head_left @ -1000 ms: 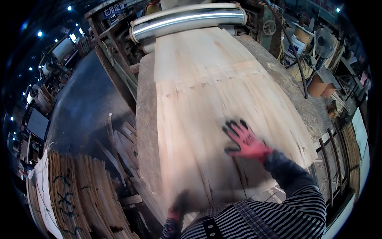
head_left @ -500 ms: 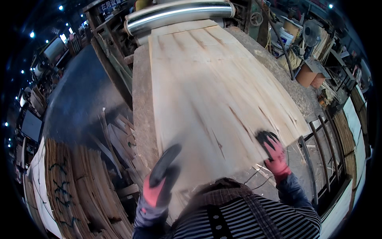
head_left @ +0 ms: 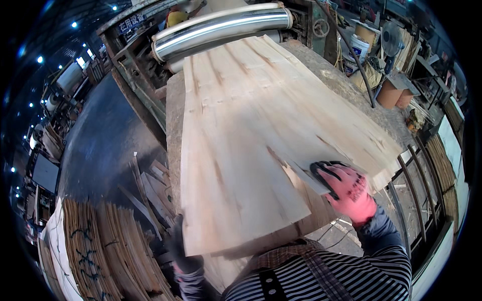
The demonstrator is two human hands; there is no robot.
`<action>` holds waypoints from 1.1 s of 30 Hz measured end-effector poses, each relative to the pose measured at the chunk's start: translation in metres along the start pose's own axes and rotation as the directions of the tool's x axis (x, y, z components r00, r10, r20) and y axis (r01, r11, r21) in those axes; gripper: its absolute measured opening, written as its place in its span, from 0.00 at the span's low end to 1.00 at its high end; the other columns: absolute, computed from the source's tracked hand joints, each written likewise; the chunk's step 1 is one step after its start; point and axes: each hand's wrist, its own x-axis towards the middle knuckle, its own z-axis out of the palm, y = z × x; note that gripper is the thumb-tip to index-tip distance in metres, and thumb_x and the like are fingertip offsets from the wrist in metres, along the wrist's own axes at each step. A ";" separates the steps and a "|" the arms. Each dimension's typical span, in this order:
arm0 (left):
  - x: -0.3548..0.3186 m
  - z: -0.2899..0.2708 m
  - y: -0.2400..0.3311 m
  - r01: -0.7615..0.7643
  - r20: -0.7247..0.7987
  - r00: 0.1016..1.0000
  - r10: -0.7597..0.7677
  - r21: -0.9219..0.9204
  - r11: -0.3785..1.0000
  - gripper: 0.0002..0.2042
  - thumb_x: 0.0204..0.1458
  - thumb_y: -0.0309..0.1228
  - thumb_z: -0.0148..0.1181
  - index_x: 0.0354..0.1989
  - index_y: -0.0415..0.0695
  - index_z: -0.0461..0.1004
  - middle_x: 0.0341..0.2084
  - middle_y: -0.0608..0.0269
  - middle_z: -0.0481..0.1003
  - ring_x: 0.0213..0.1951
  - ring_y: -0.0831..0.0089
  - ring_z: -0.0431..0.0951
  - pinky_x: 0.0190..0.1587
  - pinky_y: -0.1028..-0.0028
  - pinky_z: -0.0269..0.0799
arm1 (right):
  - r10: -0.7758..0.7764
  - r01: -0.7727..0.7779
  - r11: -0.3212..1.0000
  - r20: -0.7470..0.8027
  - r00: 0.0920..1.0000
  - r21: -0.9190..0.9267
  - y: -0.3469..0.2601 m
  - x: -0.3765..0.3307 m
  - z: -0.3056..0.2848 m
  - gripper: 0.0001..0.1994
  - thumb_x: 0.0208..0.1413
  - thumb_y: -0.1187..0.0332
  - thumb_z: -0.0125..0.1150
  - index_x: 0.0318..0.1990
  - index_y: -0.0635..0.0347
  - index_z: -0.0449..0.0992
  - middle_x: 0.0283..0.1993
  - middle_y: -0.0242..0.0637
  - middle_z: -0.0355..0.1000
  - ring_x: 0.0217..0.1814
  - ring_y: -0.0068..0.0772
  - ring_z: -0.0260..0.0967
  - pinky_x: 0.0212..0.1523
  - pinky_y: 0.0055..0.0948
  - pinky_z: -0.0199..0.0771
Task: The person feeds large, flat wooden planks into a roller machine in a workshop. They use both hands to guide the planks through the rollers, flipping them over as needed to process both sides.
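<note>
**Veneer sheet handling at the work table**

The veneer sheet (head_left: 241,150) is lying across the centre of the frame, reaching from the steel roller (head_left: 221,27) at the top down to the lower middle. The right hand (head_left: 346,188) is gripping its lower-right edge, fingers curled together over it. The left hand (head_left: 183,253) is gripping the lower-left corner; its finger position cannot be determined. Stacked veneer (head_left: 100,251) is occupying the lower left.

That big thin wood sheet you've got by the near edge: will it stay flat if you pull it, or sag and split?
The wood sheet looks thin and wide, so it probably flexes and sags. Long grain cracks suggest it splits easily. With the right hand and left hand far apart, it likely slides lightly.
</note>
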 end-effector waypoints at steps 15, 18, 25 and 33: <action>-0.023 -0.043 -0.087 0.509 -0.531 0.834 -0.149 0.638 0.577 0.27 0.42 0.27 0.56 0.54 0.39 0.58 0.48 0.49 0.63 0.52 0.58 0.62 0.53 0.67 0.58 | 0.010 -0.013 0.992 0.019 1.000 0.122 0.043 0.110 0.127 0.20 0.45 0.63 0.53 0.49 0.54 0.65 0.46 0.39 0.65 0.48 0.39 0.63 0.47 0.35 0.63; -0.030 -0.069 -0.084 0.139 -0.169 0.978 0.126 0.966 0.218 0.22 0.42 0.24 0.56 0.50 0.41 0.64 0.48 0.49 0.64 0.52 0.59 0.63 0.52 0.67 0.60 | 0.000 -0.001 0.993 0.010 1.000 0.115 0.043 0.115 0.131 0.20 0.46 0.63 0.53 0.49 0.55 0.65 0.46 0.39 0.65 0.48 0.39 0.63 0.47 0.36 0.63; -0.022 -0.005 -0.047 0.186 -0.225 0.974 -0.022 0.740 0.646 0.26 0.43 0.19 0.54 0.54 0.42 0.59 0.53 0.55 0.60 0.52 0.68 0.62 0.53 0.74 0.59 | 0.016 -0.016 0.988 0.002 1.000 0.155 0.042 0.097 0.117 0.21 0.45 0.64 0.53 0.49 0.56 0.64 0.46 0.41 0.65 0.48 0.40 0.63 0.48 0.36 0.62; -0.030 -0.019 -0.042 0.335 -0.252 0.942 -0.223 0.638 0.694 0.21 0.49 0.30 0.52 0.52 0.37 0.60 0.39 0.59 0.71 0.40 0.75 0.71 0.39 0.79 0.67 | 0.029 -0.039 0.987 0.066 0.997 0.155 0.029 0.055 0.081 0.22 0.44 0.65 0.53 0.51 0.56 0.63 0.48 0.42 0.63 0.49 0.42 0.62 0.48 0.37 0.61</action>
